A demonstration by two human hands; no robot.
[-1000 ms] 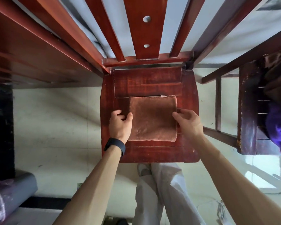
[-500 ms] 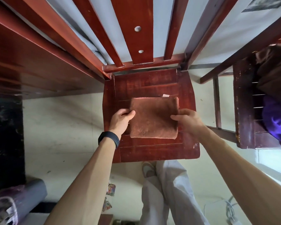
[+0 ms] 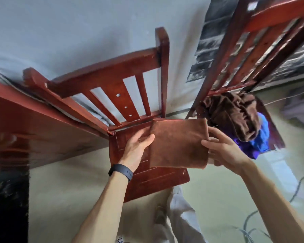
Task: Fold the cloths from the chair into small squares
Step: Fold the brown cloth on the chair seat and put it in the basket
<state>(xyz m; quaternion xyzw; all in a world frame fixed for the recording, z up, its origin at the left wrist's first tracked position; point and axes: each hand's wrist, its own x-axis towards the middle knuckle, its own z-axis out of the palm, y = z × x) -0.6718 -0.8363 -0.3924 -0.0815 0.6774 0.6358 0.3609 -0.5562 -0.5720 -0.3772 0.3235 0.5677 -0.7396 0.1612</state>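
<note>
Brown folded cloth (image 3: 178,142) held over red chair seat (image 3: 156,179), left hand (image 3: 137,149) pinching left edge, right hand (image 3: 225,149) pinching right edge

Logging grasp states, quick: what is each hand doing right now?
Left hand: grips the left edge of the folded brown cloth, thumb on top.
Right hand: grips the same cloth's right edge.

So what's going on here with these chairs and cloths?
A person is folding cloths. The left hand and the right hand hold a folded brown cloth by its side edges over the seat of the near chair. On the second chair, to the right, a crumpled brown cloth and a blue cloth lie heaped, not yet folded.
</note>
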